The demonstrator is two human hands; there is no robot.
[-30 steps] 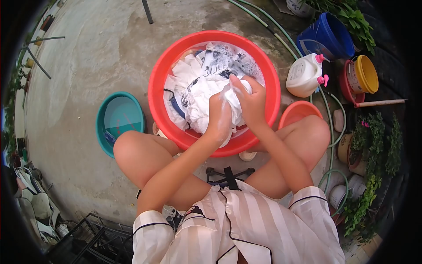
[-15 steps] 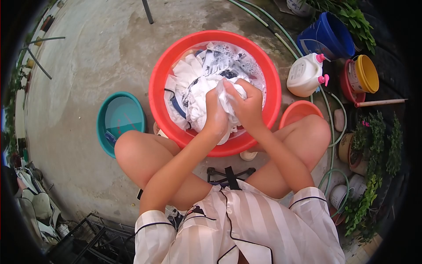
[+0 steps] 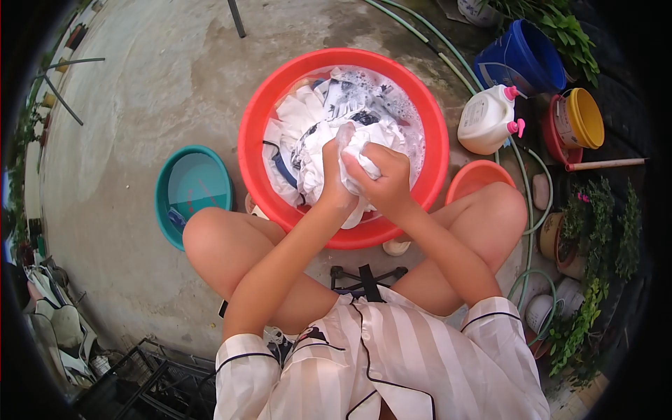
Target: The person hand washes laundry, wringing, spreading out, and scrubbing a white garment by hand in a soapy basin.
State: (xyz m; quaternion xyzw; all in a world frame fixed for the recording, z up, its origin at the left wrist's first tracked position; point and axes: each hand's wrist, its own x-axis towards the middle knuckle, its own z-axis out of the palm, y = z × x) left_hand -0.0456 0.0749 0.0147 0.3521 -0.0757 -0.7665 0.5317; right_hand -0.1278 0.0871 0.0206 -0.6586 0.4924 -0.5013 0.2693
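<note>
Both hands grasp the white cloth (image 3: 363,155) over the red basin (image 3: 251,143), their grip closed around a bunched part of it. The left hand (image 3: 337,175) presses against one side of the bunch, with lather on its skin; the right hand (image 3: 389,179) wraps the other side, thumb toward the left hand. The rest of the cloth spreads beneath them in the basin, among white clothes (image 3: 294,112) with dark trim and a dark pattern. Suds (image 3: 402,106) float on the water at the far right of the basin.

A teal basin (image 3: 160,199) holding water sits on the concrete ground (image 3: 150,119) to the left. To the right are an orange basin (image 3: 481,173), near the right knee, and a jug (image 3: 481,120) with pink pump tops, near a blue bucket (image 3: 514,59).
</note>
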